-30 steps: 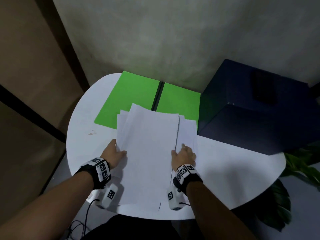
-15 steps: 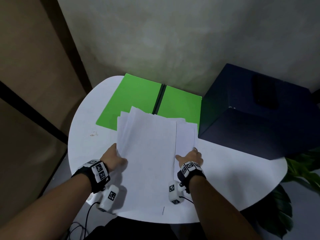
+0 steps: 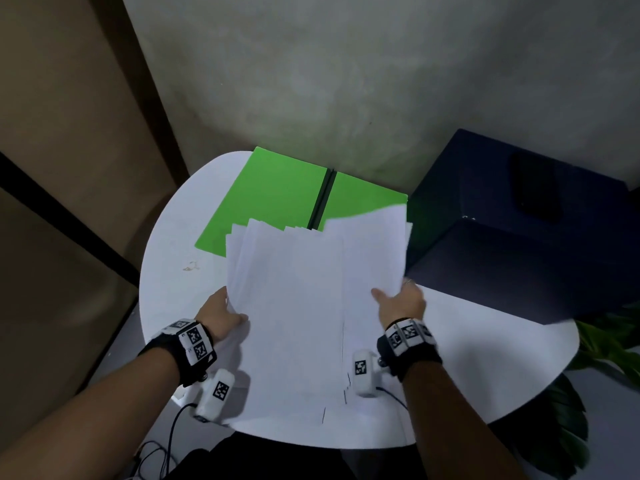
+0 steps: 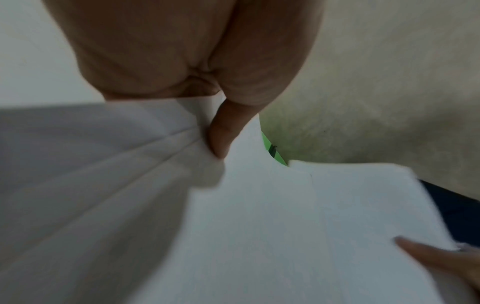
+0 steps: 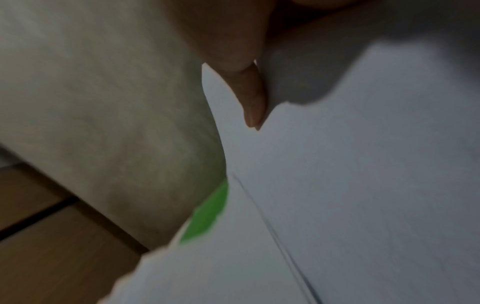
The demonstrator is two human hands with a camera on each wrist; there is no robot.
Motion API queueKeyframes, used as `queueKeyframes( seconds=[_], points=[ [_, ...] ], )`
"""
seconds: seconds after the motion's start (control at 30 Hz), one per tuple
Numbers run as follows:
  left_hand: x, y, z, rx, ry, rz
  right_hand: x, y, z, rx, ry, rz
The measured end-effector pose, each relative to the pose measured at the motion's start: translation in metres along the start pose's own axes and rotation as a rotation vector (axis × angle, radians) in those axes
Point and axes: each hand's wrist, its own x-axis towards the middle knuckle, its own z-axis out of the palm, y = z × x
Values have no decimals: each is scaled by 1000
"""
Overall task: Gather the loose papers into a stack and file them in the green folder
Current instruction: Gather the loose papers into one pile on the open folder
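Observation:
Several white papers [image 3: 304, 306] form a loose, fanned stack in the middle of the round white table [image 3: 485, 358]. My left hand [image 3: 221, 315] pinches the stack's left edge, thumb on top, as the left wrist view shows close up on the papers [image 4: 259, 226]. My right hand [image 3: 398, 299] grips the right edge, thumb on top and fingers beneath; the right-hand sheets are lifted and blurred. The green folder [image 3: 277, 202] lies open and flat behind the papers, its dark spine running down the middle. The right wrist view shows a sliver of the folder [image 5: 207, 214] beside the papers [image 5: 337, 185].
A dark navy box [image 3: 519, 230] stands on the table's right rear, close to the papers' right edge. A grey wall runs right behind the folder. A green plant [image 3: 609, 341] sits beyond the table's right rim. Cables hang below the front edge.
My right hand has moved outward to the right edge of the papers and lifted the right sheets. The left hand keeps its hold on the left edge.

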Motion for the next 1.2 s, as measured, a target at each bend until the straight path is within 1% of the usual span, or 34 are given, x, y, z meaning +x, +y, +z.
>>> queueKeyframes(
  seconds=[0.07,0.13,0.2,0.23,0.3,0.4,0.43,0.47,0.53,0.6,0.63,0.67,0.73,0.8,0.87,0.9,0.93,0.97,1.03,1.07,1.13,1.2],
  points=[
    [1,-5,-2,-80,-54,-44,0,-26,-31,86,116,-160],
    [6,-13,0,-200,-58,-84,-1,-53,-64,240,162,-272],
    [7,-11,3,-269,-43,-99,-7,-73,-91,445,130,-329],
    [6,-8,5,-252,-17,-96,-9,-77,-98,524,92,-349],
    [-1,3,6,-226,23,-104,-5,-74,-96,600,0,-326],
    [-3,5,8,-210,31,-117,4,-51,-57,600,-133,-187],
    [-1,2,9,-195,25,-121,6,-38,-40,577,-178,-115],
    [0,2,10,-188,16,-119,10,-20,-24,502,-212,-47],
    [2,3,9,-195,-6,-108,18,18,5,238,-249,67],
    [6,0,7,-208,-24,-125,22,49,23,-10,-258,136],
    [7,-1,5,-229,-44,-130,22,57,28,-73,-252,152],
    [15,-10,8,-260,-49,-129,19,58,30,-103,-241,159],
    [13,-4,8,-274,-24,-160,10,51,35,-117,-242,128],
    [12,3,10,-259,-14,-188,-2,39,46,-125,-297,69],
    [12,9,13,-181,-5,-169,-15,28,63,-160,-374,-23],
    [14,7,15,-121,-1,-125,-19,25,70,-172,-399,-73],
    [14,7,15,-47,6,-98,-20,23,74,-203,-384,-108],
    [17,4,15,17,21,-75,-16,23,73,-255,-324,-133],
    [21,-3,16,89,48,-62,-4,28,59,-419,-181,-77],
    [21,-5,15,97,45,-56,3,34,51,-488,-155,-25],
    [22,-9,14,94,42,-49,13,46,43,-538,-192,13],
    [20,-8,14,99,45,-43,20,51,43,-521,-225,5]
  ],
)
